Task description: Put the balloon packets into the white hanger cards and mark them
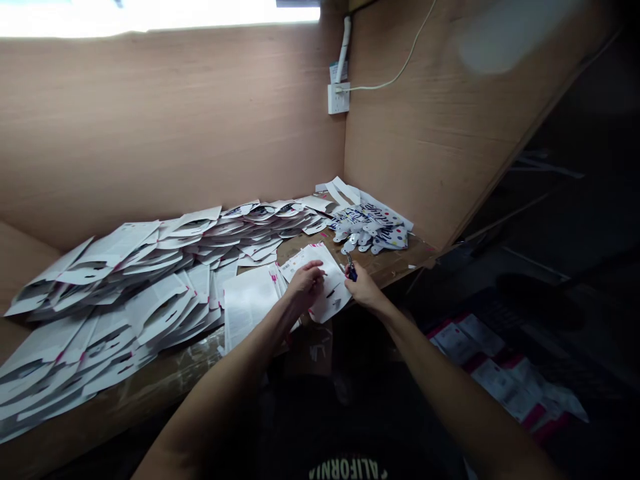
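My right hand (364, 289) is closed round a small pliers-like tool (352, 270) with dark blue handles and a metal tip pointing away from me. Under and between both hands lies a white printed packet (330, 301) with a dark slot, on top of a small stack. My left hand (306, 283) is over this packet's left part, fingers bent and drawn together; what they pinch, if anything, is too small to make out. Left of it, a pile of blank-faced white packets (250, 300) with pink edges partly slides under my left forearm.
Overlapping white packets (175, 247) fill the table's left and back. Dotted, blue-lettered tags (370, 227) are heaped in the right back corner, by the wooden side panel (400, 147). A socket (339, 99) with a cable hangs above. Pink-edged packages (500, 373) lie lower right.
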Motion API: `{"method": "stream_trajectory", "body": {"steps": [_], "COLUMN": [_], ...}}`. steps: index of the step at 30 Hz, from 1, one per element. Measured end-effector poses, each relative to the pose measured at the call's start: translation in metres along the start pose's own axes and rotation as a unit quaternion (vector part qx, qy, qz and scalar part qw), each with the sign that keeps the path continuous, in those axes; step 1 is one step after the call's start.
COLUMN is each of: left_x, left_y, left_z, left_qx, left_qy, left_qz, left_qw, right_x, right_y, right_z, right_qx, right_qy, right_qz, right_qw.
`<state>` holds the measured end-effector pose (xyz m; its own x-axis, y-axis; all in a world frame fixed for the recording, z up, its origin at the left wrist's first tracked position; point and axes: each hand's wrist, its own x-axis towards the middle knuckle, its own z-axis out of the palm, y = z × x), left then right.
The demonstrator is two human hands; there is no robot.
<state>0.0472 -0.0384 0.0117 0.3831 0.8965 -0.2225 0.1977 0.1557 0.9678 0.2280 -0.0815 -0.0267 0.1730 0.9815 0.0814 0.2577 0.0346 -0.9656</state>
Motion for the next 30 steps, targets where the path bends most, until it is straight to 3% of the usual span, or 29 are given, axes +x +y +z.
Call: {"method": "stream_trajectory", "body": {"steps": [3, 6, 8, 10, 12, 15, 19, 21, 23, 26, 28, 30], "left_x": [-0.006, -0.023, -0.035, -0.043, -0.044, -0.038, -0.046, -0.065, -0.095, -0.150, -0.188, -0.219], "left_y": [0.006, 0.011, 0.011, 0.008, 0.004, 0.002, 0.016, 0.020, 0.017, -0.002, -0.014, -0.022], "left_z": [-0.009, -0.013, -0.008, 0.005, 0.020, 0.034, 0.032, 0.028, 0.027, 0.024, 0.013, -0.010], "left_qx": [0.034, 0.119, 0.265, 0.418, 0.476, 0.440, 0.359, 0.319, 0.301, 0.340, 0.356, 0.315], "left_qy": [0.003, -0.060, -0.072, -0.042, -0.019, -0.040, -0.053, -0.066, -0.129, -0.254, -0.254, -0.210], "left_qz": [0.012, -0.004, 0.006, 0.035, 0.065, 0.090, 0.111, 0.122, 0.146, 0.210, 0.214, 0.171], "left_qw": [0.999, 0.991, 0.962, 0.907, 0.877, 0.893, 0.925, 0.938, 0.933, 0.881, 0.873, 0.910], "right_x": [-0.002, -0.002, -0.002, -0.002, -0.002, -0.001, 0.000, 0.001, 0.000, -0.007, -0.020, -0.037], "right_y": [0.000, 0.000, 0.000, 0.001, 0.003, 0.005, 0.009, 0.010, 0.009, -0.002, -0.017, -0.033], "right_z": [-0.002, -0.003, -0.003, -0.003, -0.002, 0.000, 0.002, 0.002, 0.001, -0.007, -0.012, -0.010], "right_qx": [0.001, 0.001, 0.000, -0.004, -0.010, -0.021, -0.030, -0.032, -0.075, -0.186, -0.239, -0.221], "right_qy": [0.003, 0.003, 0.003, 0.006, 0.011, 0.013, 0.004, 0.001, 0.008, 0.044, 0.084, 0.089], "right_qz": [-0.001, -0.001, -0.005, -0.009, -0.011, -0.016, -0.022, -0.017, -0.015, -0.058, -0.117, -0.136], "right_qw": [1.000, 1.000, 1.000, 1.000, 1.000, 1.000, 0.999, 0.999, 0.997, 0.980, 0.960, 0.962]}}
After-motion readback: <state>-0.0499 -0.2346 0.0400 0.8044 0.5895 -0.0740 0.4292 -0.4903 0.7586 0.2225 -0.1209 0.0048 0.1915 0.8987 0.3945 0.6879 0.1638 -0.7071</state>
